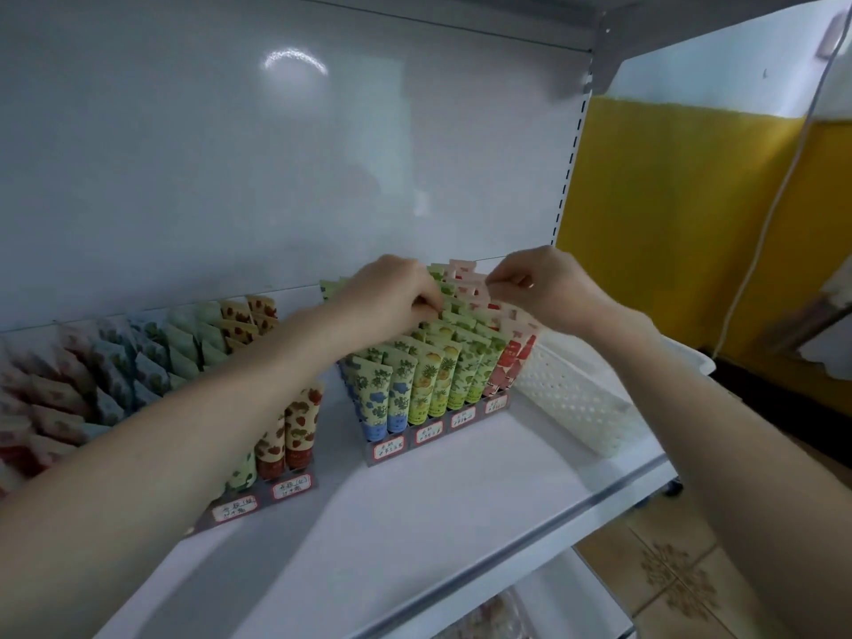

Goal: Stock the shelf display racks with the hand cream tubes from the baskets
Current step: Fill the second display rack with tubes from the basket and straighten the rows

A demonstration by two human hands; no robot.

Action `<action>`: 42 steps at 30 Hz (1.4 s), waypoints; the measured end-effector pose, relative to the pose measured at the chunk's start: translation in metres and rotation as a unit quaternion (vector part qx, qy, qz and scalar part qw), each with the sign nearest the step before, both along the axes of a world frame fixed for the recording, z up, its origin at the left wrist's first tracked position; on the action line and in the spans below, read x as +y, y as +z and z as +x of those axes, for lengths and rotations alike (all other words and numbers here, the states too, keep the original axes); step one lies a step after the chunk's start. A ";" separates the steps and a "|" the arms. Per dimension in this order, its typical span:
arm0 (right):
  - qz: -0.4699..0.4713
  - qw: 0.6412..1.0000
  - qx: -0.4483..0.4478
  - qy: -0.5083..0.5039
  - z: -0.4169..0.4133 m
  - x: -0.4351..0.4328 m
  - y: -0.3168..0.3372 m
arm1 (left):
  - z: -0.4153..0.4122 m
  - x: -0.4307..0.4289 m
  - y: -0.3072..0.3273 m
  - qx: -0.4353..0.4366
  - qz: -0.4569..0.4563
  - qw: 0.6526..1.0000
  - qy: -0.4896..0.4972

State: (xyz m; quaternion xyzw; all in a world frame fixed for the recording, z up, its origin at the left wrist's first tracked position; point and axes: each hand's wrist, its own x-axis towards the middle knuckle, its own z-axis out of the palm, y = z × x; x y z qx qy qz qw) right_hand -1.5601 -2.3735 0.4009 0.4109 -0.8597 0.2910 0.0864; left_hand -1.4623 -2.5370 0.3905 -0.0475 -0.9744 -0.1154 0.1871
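Two tiered display racks of hand cream tubes stand on a white shelf (461, 491). The right rack (438, 435) holds blue, yellow-green, green and red tube rows. My left hand (392, 292) reaches over its back rows, its curled fingers pinching the top of a green tube (449, 311). My right hand (548, 283) is beside it at the back right and pinches the top of a pink-red tube (479, 292). The left rack (258, 500) holds strawberry-print, green and blue tubes and is partly hidden by my left forearm.
A white perforated basket (581, 398) sits on the shelf right of the right rack. The shelf's back panel (276, 177) rises behind. A yellow wall (668, 223) and a white cable (765, 232) are to the right; tiled floor (668, 578) lies below.
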 end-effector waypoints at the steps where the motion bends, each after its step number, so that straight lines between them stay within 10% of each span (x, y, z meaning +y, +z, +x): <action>1: -0.001 1.000 0.003 -0.011 -0.005 0.006 0.001 | -0.002 0.002 0.001 0.013 0.005 1.000 0.003; 42: 0.101 0.994 0.027 0.024 -0.013 0.001 -0.035 | -0.048 0.024 -0.013 -0.107 -0.077 0.991 0.002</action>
